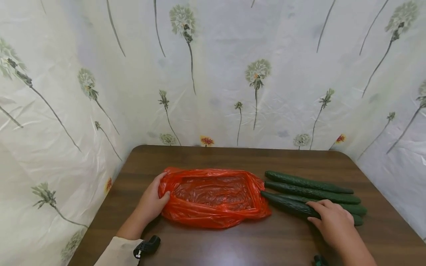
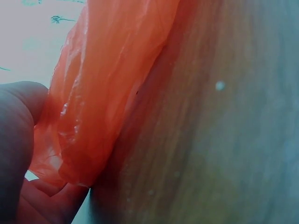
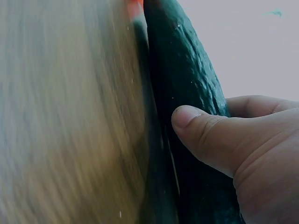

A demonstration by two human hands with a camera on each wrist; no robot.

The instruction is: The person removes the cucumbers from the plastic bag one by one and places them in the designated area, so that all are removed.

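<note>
A red plastic bag [image 1: 213, 218] lies on the table with its mouth spread wide and facing up. My left hand [image 1: 151, 201] grips its left end, thumb at the front of the rim and fingers behind. In the left wrist view the thin bag film [image 2: 103, 93] runs between thumb and fingers. To the right of the bag, several long dark green cucumbers [image 1: 309, 181] lie side by side. My right hand [image 1: 332, 221] holds the nearest cucumber [image 1: 289, 204] around its middle, the thumb [image 3: 201, 126] along its near side. That cucumber's left tip is close to the bag's right edge.
The brown wooden table [image 1: 186, 157] has rounded far corners. A pale sheet [image 1: 216, 74] with dandelion prints hangs behind and at both sides of it. A black strap device [image 1: 147, 246] sits at my left wrist, over a light sleeve [image 1: 118, 253].
</note>
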